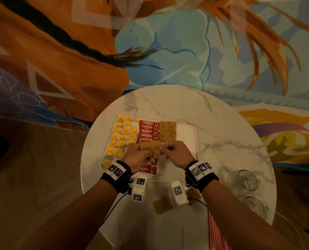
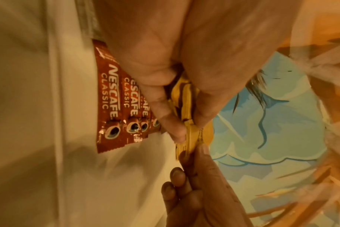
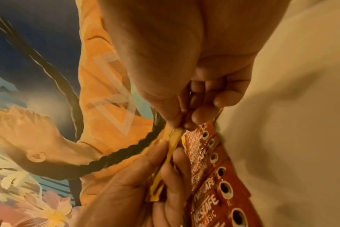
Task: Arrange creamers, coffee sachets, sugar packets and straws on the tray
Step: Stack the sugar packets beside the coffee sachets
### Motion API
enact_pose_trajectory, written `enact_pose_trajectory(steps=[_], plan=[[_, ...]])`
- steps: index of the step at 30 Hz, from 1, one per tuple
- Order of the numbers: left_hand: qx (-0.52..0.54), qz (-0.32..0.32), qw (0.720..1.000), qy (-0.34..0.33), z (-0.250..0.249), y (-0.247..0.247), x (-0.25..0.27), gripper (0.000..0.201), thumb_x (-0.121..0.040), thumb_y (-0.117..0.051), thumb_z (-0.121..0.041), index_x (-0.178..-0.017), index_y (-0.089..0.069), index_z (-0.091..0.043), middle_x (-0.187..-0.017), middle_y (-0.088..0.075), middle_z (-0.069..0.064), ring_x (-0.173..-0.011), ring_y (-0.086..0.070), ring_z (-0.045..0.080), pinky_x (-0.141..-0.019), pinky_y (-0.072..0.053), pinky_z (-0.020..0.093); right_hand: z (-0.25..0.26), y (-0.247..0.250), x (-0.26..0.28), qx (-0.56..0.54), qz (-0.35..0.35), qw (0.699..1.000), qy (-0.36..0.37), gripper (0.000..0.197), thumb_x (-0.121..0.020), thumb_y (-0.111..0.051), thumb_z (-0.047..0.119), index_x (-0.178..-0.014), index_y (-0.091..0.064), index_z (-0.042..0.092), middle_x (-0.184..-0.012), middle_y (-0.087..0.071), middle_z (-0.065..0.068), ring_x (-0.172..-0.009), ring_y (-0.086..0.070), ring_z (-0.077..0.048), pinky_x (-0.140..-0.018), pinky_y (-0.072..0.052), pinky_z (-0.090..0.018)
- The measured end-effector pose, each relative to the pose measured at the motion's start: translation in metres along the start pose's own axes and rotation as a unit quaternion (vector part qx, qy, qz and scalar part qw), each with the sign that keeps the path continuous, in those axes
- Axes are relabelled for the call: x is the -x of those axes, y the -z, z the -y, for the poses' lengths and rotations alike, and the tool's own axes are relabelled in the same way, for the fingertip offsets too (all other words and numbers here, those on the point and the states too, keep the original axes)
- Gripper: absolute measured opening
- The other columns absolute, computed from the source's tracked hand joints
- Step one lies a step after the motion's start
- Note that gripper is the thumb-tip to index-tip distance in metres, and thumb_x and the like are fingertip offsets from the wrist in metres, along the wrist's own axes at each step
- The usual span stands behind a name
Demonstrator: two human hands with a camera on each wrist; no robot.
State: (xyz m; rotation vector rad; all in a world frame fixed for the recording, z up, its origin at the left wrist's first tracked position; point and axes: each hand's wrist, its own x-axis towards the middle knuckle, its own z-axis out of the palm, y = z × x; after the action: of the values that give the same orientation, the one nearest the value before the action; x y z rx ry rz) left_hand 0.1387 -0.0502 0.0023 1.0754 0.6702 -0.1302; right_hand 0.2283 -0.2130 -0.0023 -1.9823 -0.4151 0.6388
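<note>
Over the middle of the white tray (image 1: 187, 135), my left hand (image 1: 145, 153) grips a small stack of brown sugar packets (image 1: 151, 147). My right hand (image 1: 164, 150) pinches the edge of one packet from that stack, thumb against forefinger. The left wrist view shows the stack (image 2: 186, 107) between thumb and fingers. In the right wrist view the pinched packet (image 3: 173, 138) is seen edge-on. On the tray lie a column of red coffee sachets (image 1: 148, 131) and, to their right, several brown sugar packets (image 1: 168, 130) in pairs.
Yellow tea bags (image 1: 122, 136) fill the tray's left side. Loose sugar packets (image 1: 162, 204) lie on the round marble table (image 1: 222, 127) near me. Two glasses (image 1: 245, 179) stand at the right edge. Red-and-white striped straws (image 1: 217, 235) lie at the table's near edge.
</note>
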Motion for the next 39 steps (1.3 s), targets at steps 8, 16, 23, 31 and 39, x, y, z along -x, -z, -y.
enact_pose_trajectory(steps=[8,16,23,31,39], plan=[[0.088,0.004,0.996,0.018,-0.003,0.005,0.006,0.027,-0.098,-0.051,-0.003,-0.123,-0.061,-0.001,-0.119,-0.068,0.024,-0.097,-0.07,0.037,-0.081,-0.06,0.041,-0.003,0.012,-0.015,0.048,-0.068,0.996,-0.028,0.019,-0.095,-0.066,0.023,-0.085,-0.079,0.013,-0.077,-0.072,0.005,-0.07,-0.064,-0.011,-0.069,-0.054,-0.03],[0.091,0.003,0.996,0.021,-0.002,0.01,0.011,0.026,-0.101,-0.044,0.001,-0.12,-0.062,0.001,-0.117,-0.068,0.028,-0.105,-0.069,0.042,-0.079,-0.062,0.04,-0.015,0.007,-0.034,0.142,-0.073,0.982,-0.099,0.018,-0.093,-0.067,0.027,-0.092,-0.081,0.016,-0.093,-0.077,-0.002,-0.083,-0.069,-0.018,-0.071,-0.056,-0.03],[0.066,-0.005,0.998,0.015,-0.002,0.008,0.014,0.014,-0.1,-0.052,0.0,-0.104,-0.065,-0.005,-0.105,-0.071,0.02,-0.09,-0.07,0.034,-0.073,-0.06,0.037,-0.009,0.005,-0.035,0.183,-0.081,0.974,-0.106,0.017,-0.093,-0.068,0.028,-0.091,-0.081,0.017,-0.089,-0.076,0.0,-0.074,-0.064,-0.013,-0.059,-0.046,-0.021],[0.024,0.009,1.0,0.009,0.001,0.006,0.011,0.016,-0.099,-0.057,-0.005,-0.113,-0.065,-0.004,-0.105,-0.07,0.018,-0.077,-0.066,0.023,-0.066,-0.057,0.03,0.009,0.006,-0.006,0.098,-0.07,0.993,-0.022,0.03,-0.097,-0.062,0.033,-0.07,-0.072,0.024,-0.064,-0.065,0.009,-0.061,-0.058,-0.008,-0.059,-0.045,-0.024],[-0.005,0.024,1.0,-0.003,0.007,-0.001,0.013,0.014,-0.099,-0.057,-0.004,-0.108,-0.068,-0.005,-0.095,-0.069,0.015,-0.071,-0.064,0.019,-0.064,-0.055,0.028,0.002,-0.005,0.021,-0.014,-0.046,0.999,-0.001,0.022,-0.096,-0.065,0.032,-0.083,-0.077,0.018,-0.077,-0.074,-0.001,-0.056,-0.058,-0.003,-0.06,-0.051,-0.021]])
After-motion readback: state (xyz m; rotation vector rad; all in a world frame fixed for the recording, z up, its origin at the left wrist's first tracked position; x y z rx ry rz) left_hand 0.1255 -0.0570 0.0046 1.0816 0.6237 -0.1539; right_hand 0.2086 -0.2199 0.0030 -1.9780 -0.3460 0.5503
